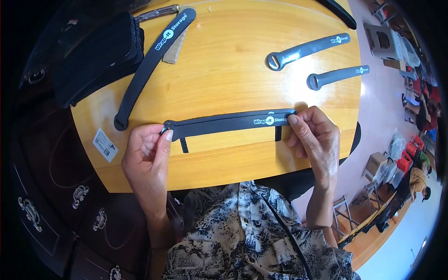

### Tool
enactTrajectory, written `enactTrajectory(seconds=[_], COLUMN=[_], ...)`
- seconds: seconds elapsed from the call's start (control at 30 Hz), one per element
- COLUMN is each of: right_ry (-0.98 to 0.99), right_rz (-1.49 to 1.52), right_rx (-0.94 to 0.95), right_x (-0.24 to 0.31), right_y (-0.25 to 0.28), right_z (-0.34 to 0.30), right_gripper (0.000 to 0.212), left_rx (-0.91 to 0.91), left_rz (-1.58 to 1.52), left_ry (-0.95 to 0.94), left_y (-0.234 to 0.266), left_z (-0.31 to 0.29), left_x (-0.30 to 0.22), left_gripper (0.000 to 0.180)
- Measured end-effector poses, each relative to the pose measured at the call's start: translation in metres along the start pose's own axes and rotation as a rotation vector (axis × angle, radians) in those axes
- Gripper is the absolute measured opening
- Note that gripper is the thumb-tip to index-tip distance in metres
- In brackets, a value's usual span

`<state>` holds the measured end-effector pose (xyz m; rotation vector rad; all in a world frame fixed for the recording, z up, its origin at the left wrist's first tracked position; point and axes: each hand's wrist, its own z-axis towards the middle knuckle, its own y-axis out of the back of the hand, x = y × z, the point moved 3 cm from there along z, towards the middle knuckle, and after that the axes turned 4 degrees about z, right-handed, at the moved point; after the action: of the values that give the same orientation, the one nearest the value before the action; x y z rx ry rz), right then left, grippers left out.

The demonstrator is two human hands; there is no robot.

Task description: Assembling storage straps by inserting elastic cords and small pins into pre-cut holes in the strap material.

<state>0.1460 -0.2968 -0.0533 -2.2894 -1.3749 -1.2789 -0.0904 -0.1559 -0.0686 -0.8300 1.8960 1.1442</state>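
Observation:
A black storage strap (219, 124) with white print is stretched lengthwise just above the table's near side. My left hand (150, 156) pinches its left end between thumb and fingers, and my right hand (318, 137) grips the right end. It looks folded or doubled, with a seam line along its length. Below its lower edge show two short black strips (185, 145), one near each end. A longer black strap (154, 65) lies slanted at the left. At the right are a medium strap (310, 50) and a shorter strap (339, 76), each with a slotted round end.
Black folded fabric (105, 63) is piled at the far left of the wooden table (224, 70). Nearby are a brown-handled tool (158, 13) and a cardboard piece (173, 52). A white label card (105, 145) lies at the left edge. Dark drawers (56, 200) stand left; people work far right.

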Motion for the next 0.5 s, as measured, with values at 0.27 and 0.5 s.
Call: enactTrajectory(seconds=[0.27,0.5], right_ry=[0.025,0.133], right_rz=[-0.034,-0.173], right_rx=[-0.017,0.015], right_x=[0.004,0.008], right_y=[-0.003,0.006], right_z=[-0.003,0.008], right_gripper=[0.019,0.022], left_rx=[-0.023,0.061], left_rz=[0.054,0.151], left_ry=[-0.012,0.034], left_y=[0.003,0.011], left_z=[-0.001,0.002], left_x=[0.0,-0.005], left_gripper=[0.012,0.014])
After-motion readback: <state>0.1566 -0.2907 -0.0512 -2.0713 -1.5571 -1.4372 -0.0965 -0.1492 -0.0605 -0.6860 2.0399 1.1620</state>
